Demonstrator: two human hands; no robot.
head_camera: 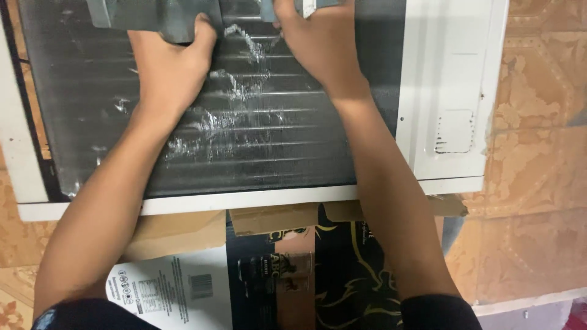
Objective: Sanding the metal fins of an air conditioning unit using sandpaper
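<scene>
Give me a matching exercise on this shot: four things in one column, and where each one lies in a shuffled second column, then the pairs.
Things:
1. left hand
2. right hand
3. white casing panel
4. flattened cardboard box

Places:
A. under the near edge of the unit, on the floor
B. at the right of the dark finned coil
C. on the grey metal piece at the top left
D. at the top middle of the coil, on another grey piece

Pairs: 1-C, 2-D, 3-B, 4-A
</scene>
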